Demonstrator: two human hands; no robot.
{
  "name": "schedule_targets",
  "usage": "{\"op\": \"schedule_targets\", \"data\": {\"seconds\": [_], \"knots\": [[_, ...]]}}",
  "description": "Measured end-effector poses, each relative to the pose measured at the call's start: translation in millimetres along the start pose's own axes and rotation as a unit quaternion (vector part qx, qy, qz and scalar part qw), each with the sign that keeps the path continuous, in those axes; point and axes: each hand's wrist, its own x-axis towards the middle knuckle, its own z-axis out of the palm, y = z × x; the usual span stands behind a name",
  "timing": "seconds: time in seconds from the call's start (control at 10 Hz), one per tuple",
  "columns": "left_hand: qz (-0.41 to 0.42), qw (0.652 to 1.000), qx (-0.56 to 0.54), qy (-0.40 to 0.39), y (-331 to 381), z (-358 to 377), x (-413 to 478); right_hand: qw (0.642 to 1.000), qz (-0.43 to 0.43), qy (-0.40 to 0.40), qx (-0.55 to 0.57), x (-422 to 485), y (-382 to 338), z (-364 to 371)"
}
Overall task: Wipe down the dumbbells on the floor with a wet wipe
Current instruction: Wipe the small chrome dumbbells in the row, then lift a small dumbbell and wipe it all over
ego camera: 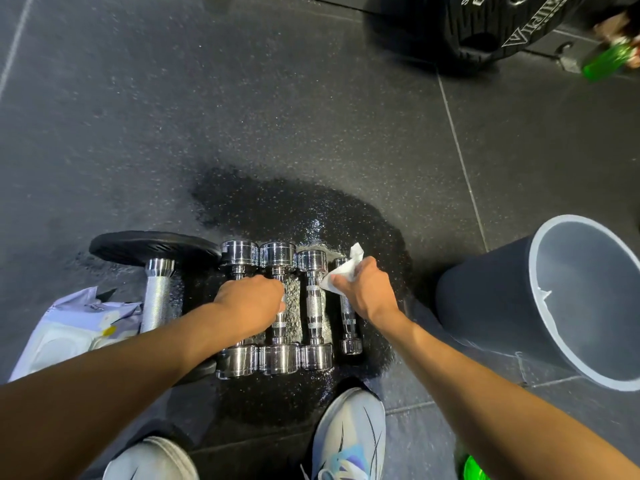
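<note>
Right hand (367, 289) grips wet wipe (343, 276) (bunched), apparently on smallest dumbbell (347, 318).

Four chrome dumbbells (313, 308) lie side by side on a wet patch of dark speckled floor (277, 133). The left hand (251, 301) curls over the handles of the two leftmost. The right hand (365, 289) grips a white wipe (341, 271) over the smallest dumbbell (348, 317). A grey bucket (485, 296) stands to the right.

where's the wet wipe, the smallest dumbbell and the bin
wet wipe (341, 273): head view, on the bunched white sheet
smallest dumbbell (350, 345): head view, on its near end
bin (485, 299): head view, on its dark outer wall
</note>
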Motion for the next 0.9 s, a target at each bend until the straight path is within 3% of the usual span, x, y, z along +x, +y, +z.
{"op": "schedule_targets", "data": {"seconds": [0.1, 0.2, 0.4, 0.5, 0.6, 0.7, 0.8, 0.9], "knots": [[0.002, 1.0, -0.003, 0.005, -1.0, 2.4, 1.7, 0.998, 0.014, -0.05, -0.019, -11.4, -12.1, -3.7], [0.007, 1.0, -0.008, 0.01, -2.2, 4.6, 3.2, 0.986, -0.013, -0.07, -0.149, -13.5, -5.5, -3.6], [0.012, 1.0, 0.002, 0.015, -3.2, 5.8, 3.0, 0.994, -0.016, -0.059, -0.086, -17.7, -0.4, 8.5], [0.021, 0.999, 0.014, 0.027, -4.2, 6.2, 4.3, 0.998, -0.038, -0.044, -0.03, -20.7, 6.8, 0.7], [0.039, 0.994, 0.071, 0.073, -5.6, 7.4, -7.2, 0.985, -0.045, -0.091, 0.141, -30.1, 2.0, -23.8], [0.053, 0.995, 0.051, 0.068, -6.3, -5.1, -25.0, 0.955, -0.049, -0.102, 0.274, -43.6, -14.9, -50.8], [0.066, 0.988, -0.135, 0.02, -8.3, -54.6, -56.2, 0.931, -0.055, -0.13, 0.337, -59.2, -46.3, -81.1], [0.063, 0.978, -0.192, 0.056, -4.9, -119.5, -101.4, 0.881, -0.07, -0.164, 0.438, -89.4, -98.1, -128.4]]}}
